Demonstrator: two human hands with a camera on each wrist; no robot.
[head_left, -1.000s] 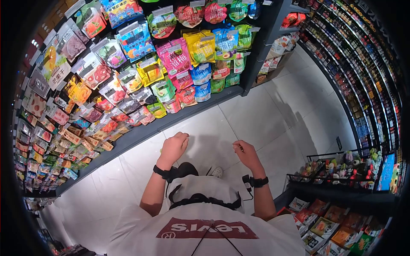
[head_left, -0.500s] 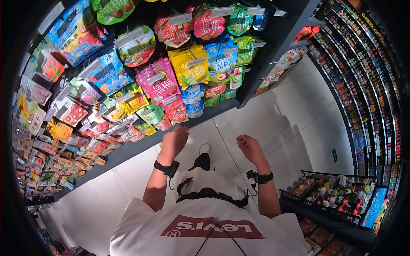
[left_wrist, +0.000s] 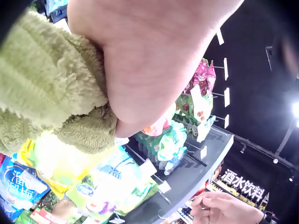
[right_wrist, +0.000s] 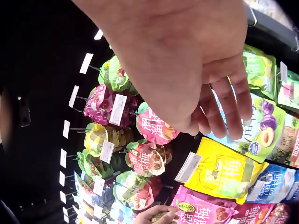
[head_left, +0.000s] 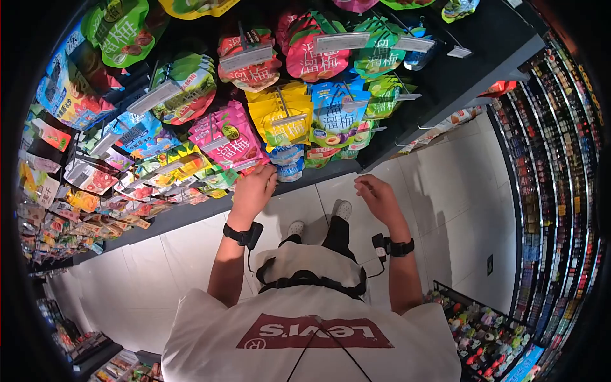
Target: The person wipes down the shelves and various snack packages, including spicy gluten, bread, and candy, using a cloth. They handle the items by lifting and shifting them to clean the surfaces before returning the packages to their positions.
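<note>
My left hand (head_left: pixel 252 194) is held in front of the lower snack bags, its fingers curled. In the left wrist view it grips a fuzzy olive-green cloth-like thing (left_wrist: pixel 44 79), ribbed and soft; the head view hides this behind the hand. A pink snack bag (head_left: pixel 228 137) hangs just beyond the left hand. My right hand (head_left: pixel 380 197) is raised over the floor near the rack's edge, fingers loosely bent and holding nothing. In the right wrist view, a yellow snack bag (right_wrist: pixel 224 170) and a blue plum bag (right_wrist: pixel 264 121) hang behind its fingers.
A dark rack (head_left: pixel 439 105) with several rows of hanging bags and price tags stretches across the front. Tall curved shelves (head_left: pixel 550 191) of small goods stand at the right. A bin of small colourful items (head_left: pixel 484 328) is at lower right. Pale tiles (head_left: pixel 191 254) cover the floor.
The person has stepped nearer the rack, so the bags appear larger and closer. Both hands have come up towards the hanging bags. The right-hand bin has slid lower in view.
</note>
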